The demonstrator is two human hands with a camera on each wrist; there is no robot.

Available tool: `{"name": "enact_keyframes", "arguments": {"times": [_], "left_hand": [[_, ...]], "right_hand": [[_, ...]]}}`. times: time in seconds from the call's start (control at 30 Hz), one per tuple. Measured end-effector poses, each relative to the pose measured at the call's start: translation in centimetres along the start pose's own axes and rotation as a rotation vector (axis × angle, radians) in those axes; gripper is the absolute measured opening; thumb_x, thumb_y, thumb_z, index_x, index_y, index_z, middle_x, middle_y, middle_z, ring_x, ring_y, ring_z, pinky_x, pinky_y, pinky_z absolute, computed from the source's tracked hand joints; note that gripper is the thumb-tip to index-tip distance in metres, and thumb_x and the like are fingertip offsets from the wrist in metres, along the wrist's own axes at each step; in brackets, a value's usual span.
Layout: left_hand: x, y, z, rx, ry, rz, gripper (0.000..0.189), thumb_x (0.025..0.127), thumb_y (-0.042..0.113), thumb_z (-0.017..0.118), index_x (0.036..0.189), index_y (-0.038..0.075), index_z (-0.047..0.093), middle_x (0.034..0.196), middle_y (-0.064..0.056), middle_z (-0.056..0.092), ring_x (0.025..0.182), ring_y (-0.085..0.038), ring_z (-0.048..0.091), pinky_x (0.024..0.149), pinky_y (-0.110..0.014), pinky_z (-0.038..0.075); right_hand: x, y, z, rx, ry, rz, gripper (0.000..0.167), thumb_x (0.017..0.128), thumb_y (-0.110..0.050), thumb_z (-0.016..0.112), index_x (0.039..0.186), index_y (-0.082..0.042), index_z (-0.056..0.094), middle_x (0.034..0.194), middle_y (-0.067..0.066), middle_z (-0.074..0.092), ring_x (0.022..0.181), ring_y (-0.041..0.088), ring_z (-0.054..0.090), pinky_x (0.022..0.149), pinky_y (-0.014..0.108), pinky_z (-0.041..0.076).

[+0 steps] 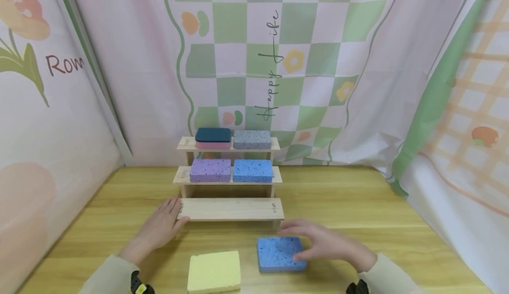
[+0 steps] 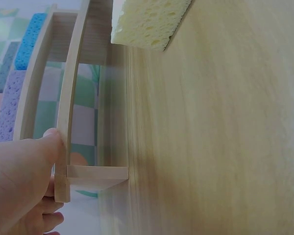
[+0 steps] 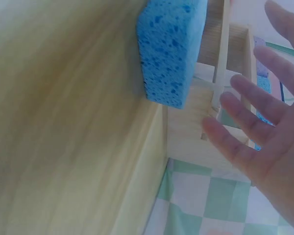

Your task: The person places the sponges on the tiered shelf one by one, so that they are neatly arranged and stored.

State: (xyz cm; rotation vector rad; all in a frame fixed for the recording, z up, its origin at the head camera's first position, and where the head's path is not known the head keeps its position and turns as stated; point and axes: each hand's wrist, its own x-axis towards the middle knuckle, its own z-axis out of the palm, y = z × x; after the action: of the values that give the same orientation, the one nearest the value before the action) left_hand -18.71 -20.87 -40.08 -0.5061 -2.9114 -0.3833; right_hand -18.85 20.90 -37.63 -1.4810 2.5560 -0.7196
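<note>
My left hand (image 1: 161, 223) holds the left end of the lowest step of a three-tier wooden rack (image 1: 230, 209). In the left wrist view the thumb lies on the step's edge, and the other fingers (image 2: 51, 220) curl around its end. My right hand (image 1: 318, 243) hovers over the right side of a blue speckled sponge (image 1: 278, 254) on the table. Its fingers are spread apart, and the right wrist view shows a gap between them and the blue sponge (image 3: 169, 54). Left of that sponge, a pale yellow sponge (image 1: 214, 271) lies flat.
A purple sponge (image 1: 210, 171) and another blue one (image 1: 252, 171) sit on the middle tier. On the top tier are a pink sponge with a dark teal layer (image 1: 213, 136) and a grey sponge (image 1: 252, 139). Printed curtains (image 1: 278, 64) hang behind the wooden table (image 1: 338, 201).
</note>
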Motion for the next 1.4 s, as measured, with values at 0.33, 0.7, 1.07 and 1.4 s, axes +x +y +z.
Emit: {"name": "enact_keyframes", "arguments": {"times": [0.33,0.7,1.07,1.4], "left_hand": [[0.0,-0.1,0.2,0.008,0.005,0.003,0.063,0.098,0.035,0.041,0.132,-0.017,0.033,0.139,-0.032,0.027,0.128,-0.047,0.025,0.105,-0.054,0.020],[0.0,-0.1,0.3,0.009,0.015,0.004,0.062,0.098,0.034,0.043,0.132,-0.017,0.034,0.139,-0.032,0.028,0.127,-0.047,0.026,0.105,-0.054,0.020],[0.0,-0.2,0.3,0.012,0.009,0.003,0.063,0.098,0.035,0.042,0.132,-0.018,0.034,0.139,-0.032,0.028,0.127,-0.047,0.026,0.105,-0.054,0.020],[-0.1,-0.1,0.2,0.016,0.002,0.008,0.064,0.098,0.035,0.042,0.131,-0.019,0.034,0.138,-0.033,0.029,0.127,-0.047,0.026,0.104,-0.055,0.021]], "right_hand": [[-0.3,-0.4,0.6,0.056,-0.094,0.044,0.060,0.081,-0.038,0.068,0.132,-0.013,0.050,0.135,0.022,0.039,0.119,0.041,0.039,0.092,0.054,0.039],[-0.7,0.5,1.2,0.023,-0.138,0.024,0.056,0.081,-0.035,0.068,0.131,-0.017,0.052,0.135,0.021,0.040,0.120,0.038,0.040,0.093,0.048,0.042],[-0.8,0.6,1.1,0.023,-0.172,0.060,0.049,0.080,-0.025,0.070,0.127,-0.020,0.056,0.135,0.021,0.040,0.120,0.038,0.040,0.094,0.045,0.042],[-0.7,0.6,1.0,0.015,-0.178,0.051,0.048,0.080,-0.020,0.070,0.126,-0.020,0.057,0.134,0.022,0.042,0.120,0.037,0.041,0.093,0.043,0.043]]}}
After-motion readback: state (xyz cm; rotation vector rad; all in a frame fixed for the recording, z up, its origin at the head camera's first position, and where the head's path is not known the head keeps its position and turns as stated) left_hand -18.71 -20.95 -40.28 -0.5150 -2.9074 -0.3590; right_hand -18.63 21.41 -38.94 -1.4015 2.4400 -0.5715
